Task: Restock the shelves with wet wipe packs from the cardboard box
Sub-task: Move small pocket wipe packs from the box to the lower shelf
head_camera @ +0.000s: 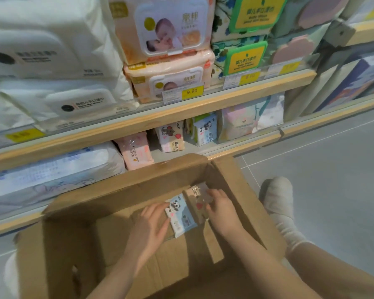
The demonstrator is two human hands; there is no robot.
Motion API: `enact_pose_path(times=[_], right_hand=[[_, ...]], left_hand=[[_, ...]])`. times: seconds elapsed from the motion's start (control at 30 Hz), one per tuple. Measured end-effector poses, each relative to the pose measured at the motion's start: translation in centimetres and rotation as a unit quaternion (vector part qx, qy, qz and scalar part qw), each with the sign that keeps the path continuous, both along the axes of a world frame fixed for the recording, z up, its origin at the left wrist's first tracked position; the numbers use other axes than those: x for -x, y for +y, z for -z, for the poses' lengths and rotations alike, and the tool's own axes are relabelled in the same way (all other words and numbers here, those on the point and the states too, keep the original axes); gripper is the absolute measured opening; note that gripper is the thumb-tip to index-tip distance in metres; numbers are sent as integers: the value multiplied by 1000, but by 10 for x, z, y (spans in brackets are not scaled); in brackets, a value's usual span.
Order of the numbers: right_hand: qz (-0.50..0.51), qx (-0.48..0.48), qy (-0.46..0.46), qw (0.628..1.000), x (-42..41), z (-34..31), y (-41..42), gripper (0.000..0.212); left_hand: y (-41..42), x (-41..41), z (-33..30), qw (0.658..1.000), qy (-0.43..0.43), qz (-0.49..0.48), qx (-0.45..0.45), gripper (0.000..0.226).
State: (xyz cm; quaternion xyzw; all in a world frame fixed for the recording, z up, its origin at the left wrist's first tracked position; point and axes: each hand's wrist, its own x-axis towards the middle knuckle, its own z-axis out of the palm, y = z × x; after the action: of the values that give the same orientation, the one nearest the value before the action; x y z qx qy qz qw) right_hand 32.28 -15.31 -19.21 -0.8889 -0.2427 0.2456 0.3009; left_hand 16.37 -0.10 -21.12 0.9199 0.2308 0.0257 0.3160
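Note:
An open cardboard box stands on the floor in front of the shelves. Inside it lie a blue panda wet wipe pack and a pink wet wipe pack side by side. My left hand reaches into the box and grips the left edge of the panda pack with fingers and thumb. My right hand holds the pink pack from the right, fingers curled over it. On the bottom shelf stand matching small packs: a pink one, a bear-print one and a panda one.
The upper shelf carries large white, peach and green wipe packs behind a clear rail with yellow price tags. A big blue-white pack fills the lower left. My foot in a white sock rests on grey floor tiles right of the box.

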Motion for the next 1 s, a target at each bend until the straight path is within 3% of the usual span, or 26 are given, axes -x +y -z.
enact_pose_path(times=[0.1, 0.2, 0.37, 0.5, 0.63, 0.73, 0.83, 0.93, 1.0], right_hand=[[26, 67, 49, 996, -1, 31, 5, 37], [12, 107, 89, 990, -3, 62, 14, 37], [18, 163, 71, 984, -5, 88, 21, 51], [10, 205, 36, 978, 0, 101, 22, 66], [26, 178, 65, 982, -1, 110, 19, 60], [39, 143, 87, 985, -5, 114, 16, 52], [38, 147, 91, 984, -5, 110, 16, 61], [54, 117, 74, 989, -3, 103, 18, 69], [65, 112, 51, 990, -2, 95, 17, 63]], left_hand=[[-7, 21, 27, 995, 68, -34, 59, 42], [-6, 22, 43, 990, 124, -39, 62, 43], [-3, 4, 66, 984, 157, -44, 64, 43], [-7, -7, 84, 972, 175, -112, 111, 46], [-12, -25, 95, 947, 175, -223, 151, 43], [-15, -41, 104, 938, 177, -255, 153, 50], [-18, -52, 111, 926, 171, -289, 172, 58], [-17, -55, 103, 908, 159, -301, 244, 37], [-14, -49, 93, 906, 148, -291, 269, 25]])
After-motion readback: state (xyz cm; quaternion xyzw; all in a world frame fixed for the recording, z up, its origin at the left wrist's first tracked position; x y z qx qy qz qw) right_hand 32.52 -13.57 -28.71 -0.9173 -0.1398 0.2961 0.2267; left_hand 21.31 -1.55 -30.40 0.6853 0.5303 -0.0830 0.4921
